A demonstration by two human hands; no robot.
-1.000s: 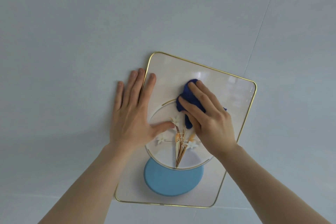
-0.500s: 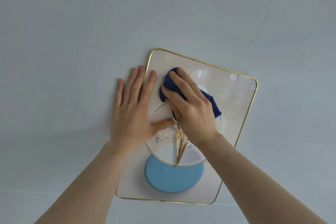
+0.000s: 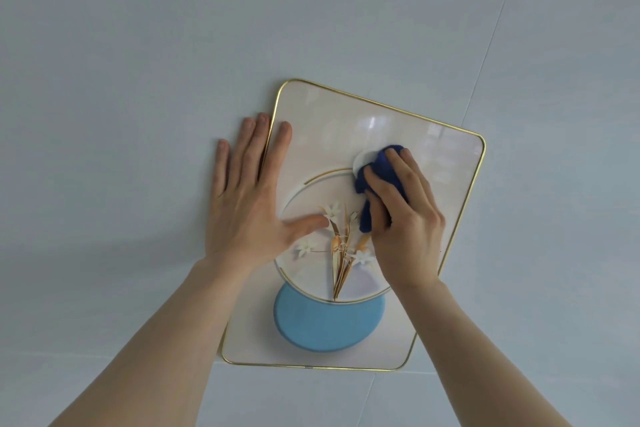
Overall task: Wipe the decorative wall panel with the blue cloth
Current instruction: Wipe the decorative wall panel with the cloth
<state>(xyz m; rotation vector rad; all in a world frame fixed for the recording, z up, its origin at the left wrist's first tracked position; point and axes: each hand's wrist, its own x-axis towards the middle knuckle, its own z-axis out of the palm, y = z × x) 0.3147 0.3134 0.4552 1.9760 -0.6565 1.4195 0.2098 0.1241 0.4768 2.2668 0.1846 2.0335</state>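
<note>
The decorative wall panel (image 3: 325,121) is a pale rounded rectangle with a thin gold rim, hung tilted on a pale wall. It bears a gold ring, white flowers on gold stems and a light blue disc low down. My right hand (image 3: 403,218) presses a bunched dark blue cloth (image 3: 379,177) against the panel's right-of-centre area, over the ring's upper right. My left hand (image 3: 247,198) lies flat and spread across the panel's left rim, thumb on the flower motif, other fingers partly on the wall.
The pale grey-blue wall (image 3: 138,62) surrounds the panel, with thin tile seams running diagonally at the upper right (image 3: 498,28) and horizontally just below the panel.
My right hand slid the blue cloth from the panel's upper left area, near my left hand, across to the right of centre. My left hand has stayed flat in place.
</note>
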